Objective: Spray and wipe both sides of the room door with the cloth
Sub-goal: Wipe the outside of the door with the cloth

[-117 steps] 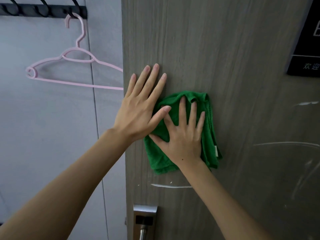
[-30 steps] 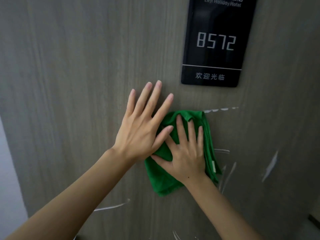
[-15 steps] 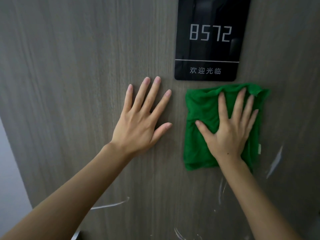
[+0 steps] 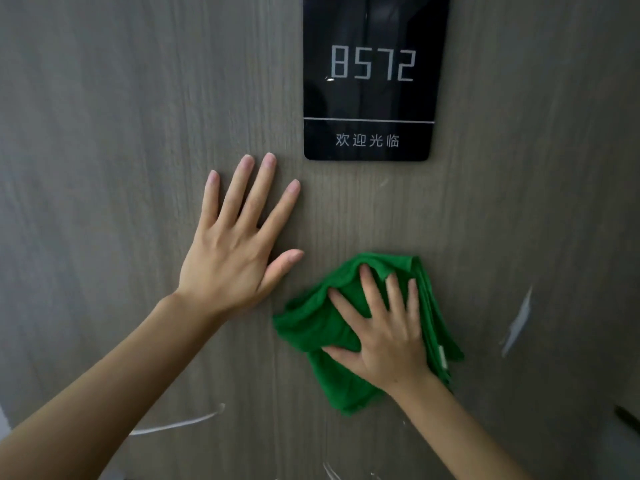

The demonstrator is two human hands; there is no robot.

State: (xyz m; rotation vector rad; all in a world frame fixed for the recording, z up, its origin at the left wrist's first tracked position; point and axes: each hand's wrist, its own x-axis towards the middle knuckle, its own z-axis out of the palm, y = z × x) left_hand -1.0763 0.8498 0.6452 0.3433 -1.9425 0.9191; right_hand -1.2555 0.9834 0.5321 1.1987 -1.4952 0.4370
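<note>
The grey-brown wood-grain door [image 4: 121,133] fills the head view. My left hand [image 4: 235,247] lies flat on it with fingers spread, left of and below the number plate. A bunched green cloth [image 4: 311,327] sits on the door to the lower right of that hand. My right hand [image 4: 384,330] presses the cloth against the door with straight, spread fingers. Wet streaks [image 4: 516,327] show on the door at the right and at the lower left. No spray bottle is in view.
A black plate [image 4: 370,74] reading 8572 is fixed to the door at the top centre, just above both hands. A sliver of pale wall shows at the bottom left corner. A dark edge [image 4: 627,417] shows at the lower right.
My right hand has slid the cloth down and to the left, from just under the plate to beside my left wrist. The cloth is more bunched. My left hand has stayed put.
</note>
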